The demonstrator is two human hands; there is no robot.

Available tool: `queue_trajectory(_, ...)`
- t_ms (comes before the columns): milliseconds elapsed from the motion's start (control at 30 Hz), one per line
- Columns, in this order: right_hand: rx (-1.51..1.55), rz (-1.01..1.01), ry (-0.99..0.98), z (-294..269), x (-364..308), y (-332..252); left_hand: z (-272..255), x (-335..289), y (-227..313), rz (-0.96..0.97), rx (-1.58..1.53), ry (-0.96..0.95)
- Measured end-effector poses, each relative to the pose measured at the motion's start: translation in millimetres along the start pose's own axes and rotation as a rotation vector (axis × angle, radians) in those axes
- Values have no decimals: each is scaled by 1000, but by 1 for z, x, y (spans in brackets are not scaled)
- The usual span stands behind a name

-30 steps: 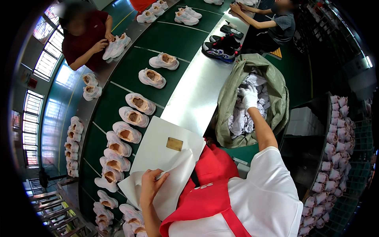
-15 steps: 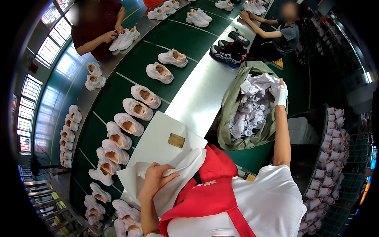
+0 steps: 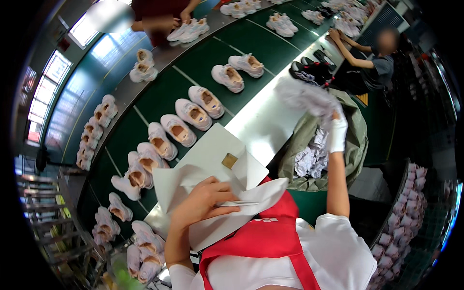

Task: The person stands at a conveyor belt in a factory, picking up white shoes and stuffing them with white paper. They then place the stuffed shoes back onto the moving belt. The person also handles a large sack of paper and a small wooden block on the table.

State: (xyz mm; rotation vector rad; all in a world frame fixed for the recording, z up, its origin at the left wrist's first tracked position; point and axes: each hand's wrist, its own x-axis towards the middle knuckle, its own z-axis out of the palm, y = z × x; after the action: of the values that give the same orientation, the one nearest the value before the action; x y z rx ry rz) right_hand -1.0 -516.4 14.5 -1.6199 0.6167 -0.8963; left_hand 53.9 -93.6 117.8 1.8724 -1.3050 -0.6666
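My left hand (image 3: 208, 200) grips a fold of a large white paper sheet (image 3: 188, 179), whose loose edges curl up around the fingers. A brownish-gold square (image 3: 229, 160) shows on the white surface just beyond it. My right hand (image 3: 337, 129), in a white covering that leaves some finger skin bare, clutches a wad of crumpled white paper (image 3: 304, 96), smeared by motion. This wad is over the far rim of an olive-green sack (image 3: 355, 123). Inside the sack lies more crumpled paper (image 3: 311, 157).
Pale sneakers (image 3: 194, 113) stand along the green conveyor belt (image 3: 174, 89) to the left. Dark shoes (image 3: 309, 72) rest on the metal ledge (image 3: 261, 121). A co-worker (image 3: 377, 63) sits far right; another's hands (image 3: 186, 14) touch sneakers across the belt. Racked shoes (image 3: 401, 217) fill the right.
My right hand has lifted a wad of crumpled paper from the sack. My left hand has shifted on the sheet, which is more bunched. The whole view has turned.
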Motion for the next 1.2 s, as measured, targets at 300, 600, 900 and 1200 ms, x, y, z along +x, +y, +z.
queue_trajectory(300,321,606,-1146,157,-154,-38,7,7,-50,-141,228,669)
queue_trajectory(600,165,4,-760,170,-158,-97,2,-51,-71,-383,593,1109)
queue_trajectory(900,398,263,-1354,193,-245,-90,35,-45,-33,-142,-1061,1079)
queue_trajectory(1200,146,-52,-1051,203,-220,-73,51,-52,-57,-413,-372,996)
